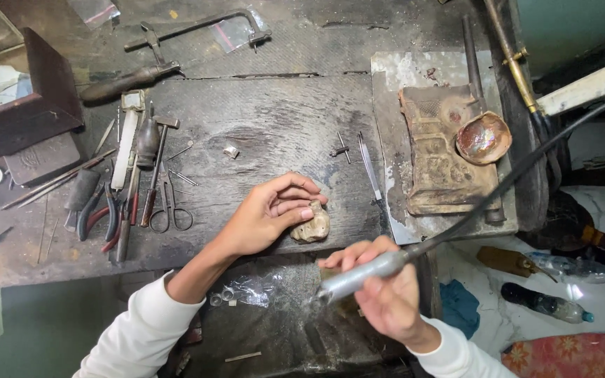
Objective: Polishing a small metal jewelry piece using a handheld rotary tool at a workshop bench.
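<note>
Hands over dark wooden worktop (274,119), seen from above. Left hand (267,217) w/ fingers curled onto pale lumpy block (311,228) at front edge, pinning it. Right hand (386,294) wrapped shut around silver rotary handpiece (365,275), long axis slanting low-left to up-right, tip aimed left, just below and right of block; black cable (526,164) trailing up-right. Pliers (103,213), scissors (171,206), hammer (157,161) well left; tweezers (369,168), charred soldering block (439,150) to right. Nothing btwn tip and block.
</note>
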